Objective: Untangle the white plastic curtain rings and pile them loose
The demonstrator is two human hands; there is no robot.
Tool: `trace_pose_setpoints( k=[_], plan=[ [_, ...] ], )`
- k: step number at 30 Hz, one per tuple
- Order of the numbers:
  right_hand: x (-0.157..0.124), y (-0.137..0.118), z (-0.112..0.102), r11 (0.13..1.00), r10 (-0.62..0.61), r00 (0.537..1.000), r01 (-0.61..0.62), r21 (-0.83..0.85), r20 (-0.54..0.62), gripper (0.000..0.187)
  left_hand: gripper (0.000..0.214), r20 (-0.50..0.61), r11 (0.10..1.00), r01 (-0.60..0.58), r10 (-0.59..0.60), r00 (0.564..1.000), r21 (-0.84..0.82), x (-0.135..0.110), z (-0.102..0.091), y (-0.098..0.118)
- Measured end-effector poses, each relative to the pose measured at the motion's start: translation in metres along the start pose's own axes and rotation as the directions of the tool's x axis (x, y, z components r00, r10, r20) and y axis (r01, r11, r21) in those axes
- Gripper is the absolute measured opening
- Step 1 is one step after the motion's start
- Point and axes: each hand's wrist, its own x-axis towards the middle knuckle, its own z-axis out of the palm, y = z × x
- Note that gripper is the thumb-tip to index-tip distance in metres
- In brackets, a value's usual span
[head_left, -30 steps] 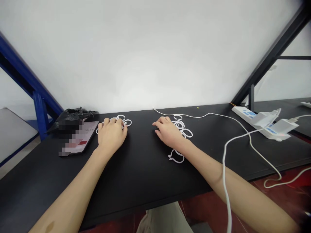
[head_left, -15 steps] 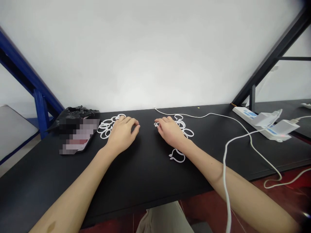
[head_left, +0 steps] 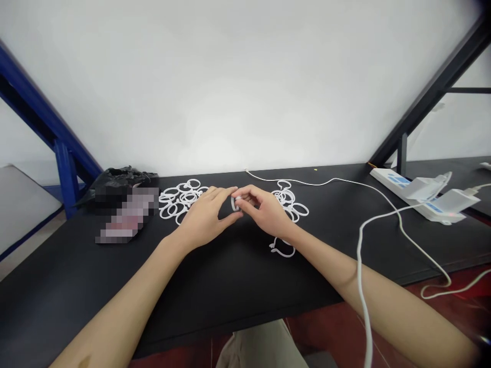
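Note:
Over the middle of the black table, my right hand (head_left: 264, 208) pinches a white plastic ring (head_left: 233, 204) that looks like a shower curtain ring. From the other side my left hand (head_left: 207, 212) meets it, index fingertip at its top and thumb at its bottom, so both hands grip the ring. Behind my left hand lies a pile of similar white rings (head_left: 172, 208). A second cluster of rings (head_left: 301, 208) lies behind my right hand. One open ring (head_left: 284, 254) with knobbed ends rests apart, beside my right wrist.
At the left are a crumpled black plastic bag (head_left: 118, 176) and a blurred-out flat item (head_left: 130, 220). A white power strip (head_left: 391, 179) with plugged-in adapters sits at the right. White cables (head_left: 360, 245) cross the table and my right forearm. A white wall (head_left: 238, 92) rises behind.
My left hand has moved right from the left pile, and my right hand slightly left. They now meet at a ring in the middle; more of the left pile shows.

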Motion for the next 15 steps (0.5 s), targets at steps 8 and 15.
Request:
trace_pose_setpoints(
  k=[8,15],
  plan=[
    [0.0002,0.0003,-0.0018,0.975,-0.095,0.995,0.086,-0.204,-0.038,0.008,0.031,0.024,0.998,-0.048,0.047,0.999,0.032,0.0017,-0.001,0.0008],
    [0.0013,-0.0015,-0.0028,0.973,-0.12,0.991,0.106,-0.206,-0.057,0.012,0.032,-0.002,0.995,-0.091,0.091,0.996,0.03,0.0019,-0.0013,0.0057]
  ],
)
